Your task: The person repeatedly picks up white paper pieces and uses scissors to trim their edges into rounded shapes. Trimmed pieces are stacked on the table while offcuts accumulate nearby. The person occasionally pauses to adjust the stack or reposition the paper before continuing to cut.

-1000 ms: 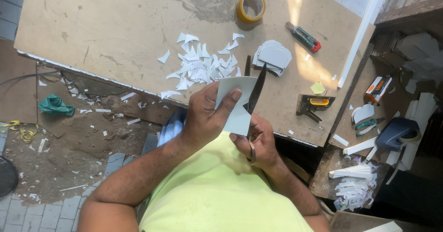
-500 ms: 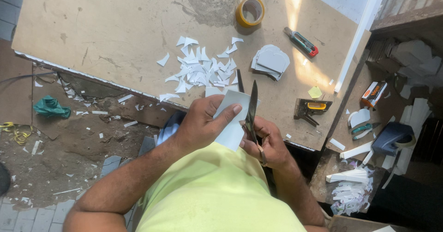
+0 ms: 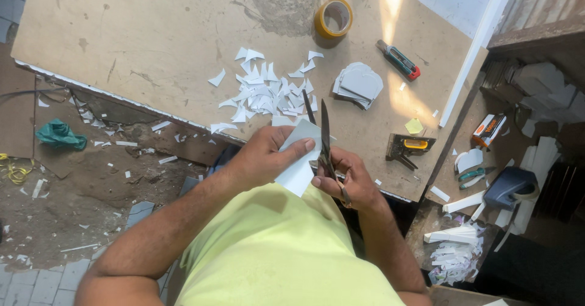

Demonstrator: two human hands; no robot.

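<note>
A worn brown worktop carries a heap of white paper offcuts near its front edge. Beside the heap lies a stack of cut white pieces. A roll of yellow tape sits farther back, a red-tipped utility knife to its right, and a yellow-and-black stapler by the right edge.

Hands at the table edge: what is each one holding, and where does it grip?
Left hand pinches a white card piece near its middle; right hand holds scissors by the handles.
</note>
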